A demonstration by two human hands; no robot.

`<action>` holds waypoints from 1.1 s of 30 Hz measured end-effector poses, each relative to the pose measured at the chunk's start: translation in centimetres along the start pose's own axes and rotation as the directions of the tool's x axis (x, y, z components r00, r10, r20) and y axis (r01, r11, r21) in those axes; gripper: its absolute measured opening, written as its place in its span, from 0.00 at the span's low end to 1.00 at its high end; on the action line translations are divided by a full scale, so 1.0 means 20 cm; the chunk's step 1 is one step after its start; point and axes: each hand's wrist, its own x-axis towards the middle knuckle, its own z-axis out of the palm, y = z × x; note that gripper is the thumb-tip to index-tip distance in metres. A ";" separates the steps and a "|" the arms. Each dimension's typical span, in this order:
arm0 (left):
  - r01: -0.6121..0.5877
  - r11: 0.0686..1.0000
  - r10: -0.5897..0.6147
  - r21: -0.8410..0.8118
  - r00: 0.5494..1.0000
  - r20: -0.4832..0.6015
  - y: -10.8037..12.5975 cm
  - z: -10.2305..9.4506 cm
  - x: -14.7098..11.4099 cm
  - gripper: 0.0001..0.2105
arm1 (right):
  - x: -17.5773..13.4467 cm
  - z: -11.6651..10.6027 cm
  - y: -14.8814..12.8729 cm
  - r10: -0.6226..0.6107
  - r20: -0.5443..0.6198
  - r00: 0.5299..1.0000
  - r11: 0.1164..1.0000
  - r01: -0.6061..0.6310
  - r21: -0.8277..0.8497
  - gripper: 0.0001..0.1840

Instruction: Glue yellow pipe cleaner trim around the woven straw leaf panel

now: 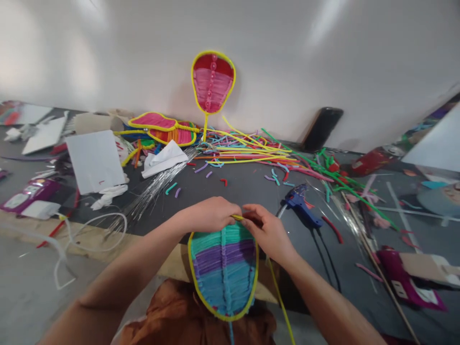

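Observation:
A rounded panel of pipe cleaners [224, 273], banded green, purple and blue with a yellow edge, lies at the table's front edge above brown cloth. My left hand [215, 214] is closed at its top, pinching the yellow pipe cleaner of the border. Close beside it, my right hand [268, 232] has its fingers bent around the same yellow strip at the upper right of the panel. A loose yellow length [281, 299] hangs below my right hand. A blue stem shows at the panel's lower end. The fingertips are partly hidden.
A pink-and-red panel [212, 84] stands on a yellow stem near the wall. Pipe cleaners [247, 151] and silver wires [158, 179] lie behind my hands. A blue glue gun [302, 203] with a cord sits at right; a black phone [322, 128] leans at the back.

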 end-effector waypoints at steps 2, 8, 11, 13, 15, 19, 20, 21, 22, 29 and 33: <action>0.070 0.995 -0.075 -0.074 0.994 -0.076 0.01 0.01 0.01 0.13 | 0.00 0.00 0.02 0.013 -0.049 0.999 0.999 -0.011 0.039 0.14; 0.158 0.879 -0.203 -0.451 0.978 -0.054 -0.03 0.00 -0.04 0.23 | -0.02 -0.03 0.00 -0.002 -0.090 0.996 0.998 0.008 0.063 0.10; 0.225 0.846 -0.263 -0.483 0.965 -0.011 -0.05 0.03 -0.06 0.14 | -0.02 -0.03 -0.01 0.030 -0.085 0.996 0.996 -0.022 0.090 0.09; 0.233 0.818 -0.289 -0.526 0.957 -0.025 -0.05 0.06 -0.07 0.11 | -0.03 -0.04 -0.01 0.047 -0.081 0.996 0.994 -0.039 0.099 0.09; 0.210 0.772 -0.293 -0.599 0.955 -0.042 -0.05 0.08 -0.08 0.12 | -0.03 -0.05 -0.02 0.053 -0.084 0.995 0.994 -0.044 0.100 0.09; 0.109 0.728 -0.216 -0.676 0.974 -0.075 -0.03 0.11 -0.07 0.13 | -0.03 -0.09 -0.04 -0.022 -0.107 0.994 0.999 0.026 0.037 0.10; 0.086 0.728 -0.193 -0.680 0.977 -0.084 -0.03 0.11 -0.07 0.13 | -0.03 -0.10 -0.05 -0.053 -0.100 0.994 0.999 0.054 0.007 0.11; 0.067 0.729 -0.176 -0.681 0.980 -0.092 -0.03 0.11 -0.07 0.13 | -0.03 -0.11 -0.05 -0.084 -0.089 0.992 0.996 0.082 -0.023 0.11; 0.056 0.728 -0.165 -0.683 0.982 -0.096 -0.03 0.11 -0.07 0.12 | -0.03 -0.11 -0.06 -0.113 -0.075 0.991 0.993 0.110 -0.048 0.12; 0.024 0.735 -0.124 -0.677 0.987 -0.099 -0.02 0.10 -0.07 0.13 | -0.05 -0.12 -0.06 -0.228 -0.027 0.973 0.971 0.225 -0.086 0.13; 0.021 0.764 -0.117 -0.645 0.987 -0.106 0.00 0.09 -0.07 0.13 | -0.07 -0.13 -0.07 -0.237 -0.020 0.971 0.968 0.234 -0.096 0.14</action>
